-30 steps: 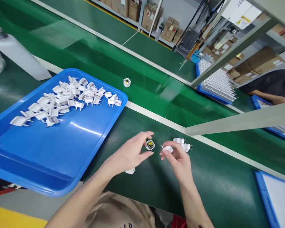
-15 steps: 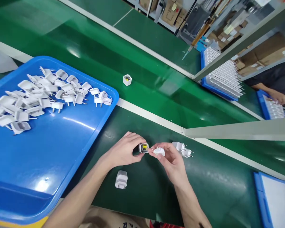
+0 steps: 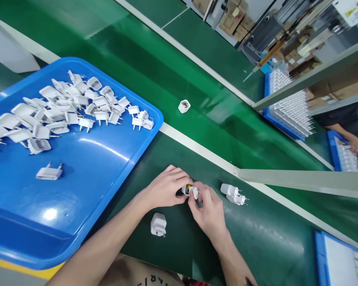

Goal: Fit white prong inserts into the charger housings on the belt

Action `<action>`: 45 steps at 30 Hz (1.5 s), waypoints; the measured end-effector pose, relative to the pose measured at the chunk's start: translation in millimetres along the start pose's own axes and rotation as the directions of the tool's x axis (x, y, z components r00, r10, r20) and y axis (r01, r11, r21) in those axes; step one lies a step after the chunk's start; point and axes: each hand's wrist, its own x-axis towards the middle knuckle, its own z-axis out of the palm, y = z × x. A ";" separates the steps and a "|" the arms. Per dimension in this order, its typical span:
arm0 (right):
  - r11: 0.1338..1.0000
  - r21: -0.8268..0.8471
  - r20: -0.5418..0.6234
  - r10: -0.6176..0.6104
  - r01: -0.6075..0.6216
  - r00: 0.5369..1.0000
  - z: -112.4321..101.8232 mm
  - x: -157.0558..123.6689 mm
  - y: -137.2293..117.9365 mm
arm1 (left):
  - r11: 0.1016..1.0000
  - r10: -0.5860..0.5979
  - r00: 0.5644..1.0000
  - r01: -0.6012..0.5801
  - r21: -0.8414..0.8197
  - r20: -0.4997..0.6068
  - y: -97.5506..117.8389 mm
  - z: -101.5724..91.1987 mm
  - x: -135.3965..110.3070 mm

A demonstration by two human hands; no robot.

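My left hand (image 3: 168,188) is closed around a small white charger housing (image 3: 184,189), whose open end faces right and shows yellow and dark parts inside. Pinched in the fingers of my right hand (image 3: 209,210) is a white plug cap (image 3: 194,193), right at that open end and partly overlapping it. Whether the cap is seated cannot be made out. Below my left hand lies a white charger (image 3: 158,225) with pins. Two more white chargers (image 3: 233,194) rest side by side to the right of my right hand.
A blue tray (image 3: 107,174) at left holds many white plug caps (image 3: 59,107), one lying apart (image 3: 49,172). An open housing (image 3: 184,106) stands on the green strip beyond the pale rail. A metal post (image 3: 286,180) crosses at right, near a blue-edged tray (image 3: 320,254). Another person's hand (image 3: 356,143) works far right.
My right hand has brought the plug cap leftward against the housing's open end. A lone plug cap now lies on the tray's bare part. The whole view has shifted slightly.
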 end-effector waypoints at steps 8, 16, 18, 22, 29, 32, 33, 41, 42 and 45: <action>0.988 0.155 0.412 -0.088 0.025 0.907 -46.4 15.4 12.9 | 1.000 0.015 1.000 -0.015 0.004 -0.001 -0.3 0.4 -0.6; 0.977 0.042 0.306 -0.212 0.210 0.928 -26.6 26.0 13.2 | 1.000 0.006 1.000 -0.006 -0.006 -0.011 -0.4 1.4 -1.3; 0.970 -0.007 0.314 -0.230 0.244 0.921 -27.4 26.4 11.4 | 1.000 0.003 1.000 -0.003 -0.003 -0.001 -0.7 1.5 -1.1; 0.953 -0.096 0.283 -0.250 0.286 0.926 -26.9 25.6 8.5 | 1.000 0.005 1.000 -0.005 0.000 -0.007 -2.2 3.6 -2.0; 0.935 -0.256 0.230 -0.188 0.246 0.955 -11.5 12.4 1.7 | 1.000 0.001 1.000 -0.001 -0.007 0.000 -2.3 4.5 -3.0; 0.931 -0.290 0.189 -0.171 0.222 0.967 -3.0 5.6 0.3 | 1.000 -0.007 1.000 0.007 -0.002 0.020 -1.7 1.7 -2.8; 0.929 -0.300 0.180 -0.167 0.216 0.969 -0.1 4.3 0.2 | 1.000 -0.014 0.999 0.014 0.002 0.030 -1.7 1.3 -2.6; 0.906 -0.384 0.199 -0.109 0.180 0.974 -15.1 9.5 12.0 | 0.991 -0.068 0.998 0.069 0.115 -0.012 22.8 -15.5 -8.1; 0.895 -0.412 0.205 -0.088 0.168 0.975 -26.1 10.8 16.7 | 0.984 -0.085 0.995 0.093 0.150 -0.061 30.1 -27.3 -17.0; 0.864 -0.489 0.223 -0.009 0.120 0.975 -63.1 21.6 33.7 | 0.931 -0.137 0.954 0.217 0.295 -0.268 44.8 -78.2 -66.7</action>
